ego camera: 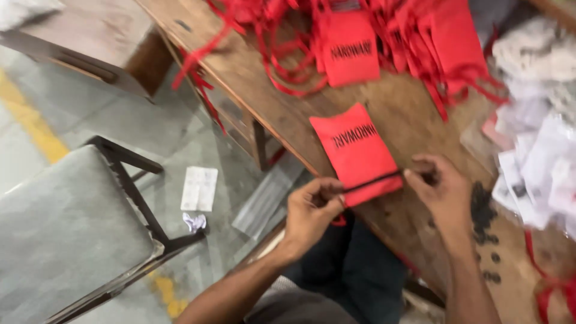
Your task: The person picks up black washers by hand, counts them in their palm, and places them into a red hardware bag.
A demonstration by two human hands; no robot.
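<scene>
Red fabric pouch (355, 151) lies flat on the wooden worktop (414, 120) at its near edge, open end toward the person. A dark cord (372, 180) runs taut across the pouch's near end. Left hand (311, 211) pinches the cord's left end, fingers closed on it; right hand (441, 191) pinches the right end. Hands apart, pouch between them. Far side: heap of more red pouches (384, 42) with ribbons. Right: white plastic packets (540, 150). Left, on the floor: grey chair (66, 228).
</scene>
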